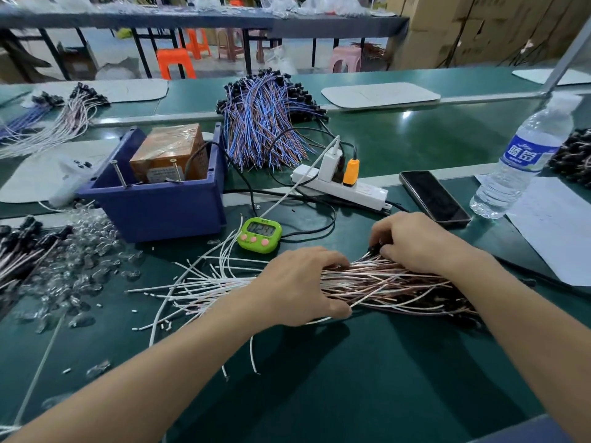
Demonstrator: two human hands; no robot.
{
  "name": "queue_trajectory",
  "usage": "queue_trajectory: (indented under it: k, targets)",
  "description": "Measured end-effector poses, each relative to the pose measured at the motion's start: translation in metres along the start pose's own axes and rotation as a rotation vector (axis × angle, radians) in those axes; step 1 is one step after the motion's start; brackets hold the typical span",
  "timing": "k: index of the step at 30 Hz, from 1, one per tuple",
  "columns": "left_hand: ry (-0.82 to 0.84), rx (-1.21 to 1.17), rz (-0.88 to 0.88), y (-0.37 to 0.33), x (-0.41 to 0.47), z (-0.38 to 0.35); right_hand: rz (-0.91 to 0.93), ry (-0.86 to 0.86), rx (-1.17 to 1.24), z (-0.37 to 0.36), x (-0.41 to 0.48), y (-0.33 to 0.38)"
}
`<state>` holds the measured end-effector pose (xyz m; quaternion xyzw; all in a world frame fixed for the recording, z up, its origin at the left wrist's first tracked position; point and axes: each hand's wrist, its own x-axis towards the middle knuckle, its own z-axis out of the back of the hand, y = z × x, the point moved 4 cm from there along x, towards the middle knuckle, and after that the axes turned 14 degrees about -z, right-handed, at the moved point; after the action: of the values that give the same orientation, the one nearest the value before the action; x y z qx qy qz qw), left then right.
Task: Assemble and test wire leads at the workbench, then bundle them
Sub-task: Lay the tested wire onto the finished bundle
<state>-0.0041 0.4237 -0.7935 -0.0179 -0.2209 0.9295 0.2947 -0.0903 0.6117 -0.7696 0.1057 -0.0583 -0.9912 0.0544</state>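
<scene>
Head view: left hand and right hand curl closed round wire leads.

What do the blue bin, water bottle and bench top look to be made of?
Blue bin: likely moulded plastic, matte, uniform colour, thick rim.
Water bottle: clear thin plastic, ribbed, see-through, printed label.
Bench top: green mat, probably rubber or vinyl; satin sheen, soft reflections.

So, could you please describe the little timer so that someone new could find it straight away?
Start at the big blue bin on the green workbench. Just right of its near corner lies the timer. It is the only lime-green thing there, with three pink buttons.
</scene>
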Motion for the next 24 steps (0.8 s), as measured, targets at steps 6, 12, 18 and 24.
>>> queue_trajectory:
  k: [6, 12, 18, 24]
  targets:
    - [-0.14, -0.23, 0.072, 0.018, -0.012, -0.004, -0.081, -0.043, 0.056, 0.021, -0.004, -0.021]
    - [-0.181, -0.266, 0.16, 0.023, -0.015, -0.004, -0.117, -0.205, -0.255, 0.005, -0.018, 0.004]
    - [-0.058, 0.019, 0.129, 0.019, -0.024, 0.015, -0.029, -0.198, 0.261, -0.012, -0.05, 0.049]
    - [-0.159, -0.104, 0.282, 0.05, -0.082, 0.07, 0.22, -0.104, 0.592, -0.038, -0.074, 0.148]
